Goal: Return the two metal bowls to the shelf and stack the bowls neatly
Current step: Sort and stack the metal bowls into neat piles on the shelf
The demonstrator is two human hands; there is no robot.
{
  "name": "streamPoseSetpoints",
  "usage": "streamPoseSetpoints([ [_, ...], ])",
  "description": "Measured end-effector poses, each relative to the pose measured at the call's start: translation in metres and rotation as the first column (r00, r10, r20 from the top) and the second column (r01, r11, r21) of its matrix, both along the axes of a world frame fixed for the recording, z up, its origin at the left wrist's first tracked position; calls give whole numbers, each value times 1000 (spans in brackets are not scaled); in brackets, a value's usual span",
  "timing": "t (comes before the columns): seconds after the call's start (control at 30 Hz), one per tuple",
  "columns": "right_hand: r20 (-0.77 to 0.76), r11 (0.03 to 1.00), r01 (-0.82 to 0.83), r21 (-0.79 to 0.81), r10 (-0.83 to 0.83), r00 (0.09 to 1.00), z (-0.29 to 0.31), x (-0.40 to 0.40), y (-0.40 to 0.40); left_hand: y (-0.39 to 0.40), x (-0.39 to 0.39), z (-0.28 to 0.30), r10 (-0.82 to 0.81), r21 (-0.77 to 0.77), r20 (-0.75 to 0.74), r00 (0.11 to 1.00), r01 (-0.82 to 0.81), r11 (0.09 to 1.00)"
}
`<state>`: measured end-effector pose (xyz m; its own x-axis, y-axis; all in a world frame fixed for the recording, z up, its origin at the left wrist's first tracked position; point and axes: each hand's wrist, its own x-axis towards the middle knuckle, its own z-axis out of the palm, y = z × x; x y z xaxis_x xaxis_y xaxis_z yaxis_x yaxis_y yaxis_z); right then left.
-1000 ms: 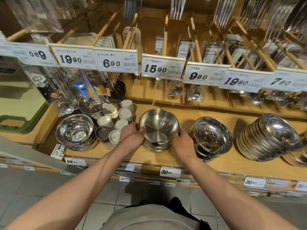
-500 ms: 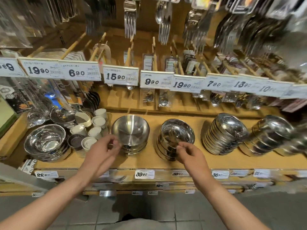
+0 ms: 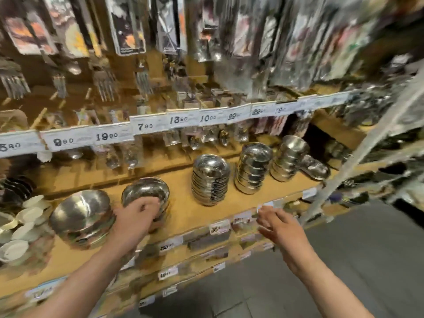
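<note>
Hands: left hand (image 3: 137, 211) and right hand (image 3: 278, 227) now withdrawn from the bowls, fingers loosely spread, nothing held | Bowls: stacked metal bowls (image 3: 81, 218) left resting on wooden shelf (image 3: 183, 216); view swung rightward | Task: judged essentially complete

1. A row of white price tags (image 3: 146, 126) is fixed along the upper rail; "7.90", "13.90" and "10.00" can be read.
2. Packaged forks (image 3: 104, 84) are hung from wooden pegs above the rail, and blurred packets (image 3: 128, 24) are hung higher up.
3. White ceramic cups (image 3: 29, 214) are grouped at the left edge.
4. Small price labels (image 3: 219, 226) are set along the lower shelf fronts.
5. A grey tiled floor (image 3: 344, 260) is seen at the lower right.
6. A pale slanted post (image 3: 367, 143) is seen at the right.
</note>
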<state>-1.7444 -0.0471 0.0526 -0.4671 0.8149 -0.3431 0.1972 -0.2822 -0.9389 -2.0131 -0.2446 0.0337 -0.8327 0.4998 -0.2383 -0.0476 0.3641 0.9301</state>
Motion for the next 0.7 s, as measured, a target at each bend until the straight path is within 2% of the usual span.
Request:
streamPoseSetpoints([
  [0.1,-8,998,65,10,-65,998,12,53,16,38,22,-6,20,78,113,993,-29,997],
  [0.27,-9,982,187,33,-186,982,22,105,38,86,64,-10,-38,122,158,987,19,992],
  [0.37,-41,980,198,19,-198,979,22,115,44,99,79,-13,-89,134,234,968,58,989],
  [0.47,-64,977,213,0,-213,975,19,117,53,110,83,-13,-147,141,198,969,120,983],
  [0.7,-30,990,142,-23,-143,989,1,97,73,130,62,-26,-131,130,213,968,105,986],
])
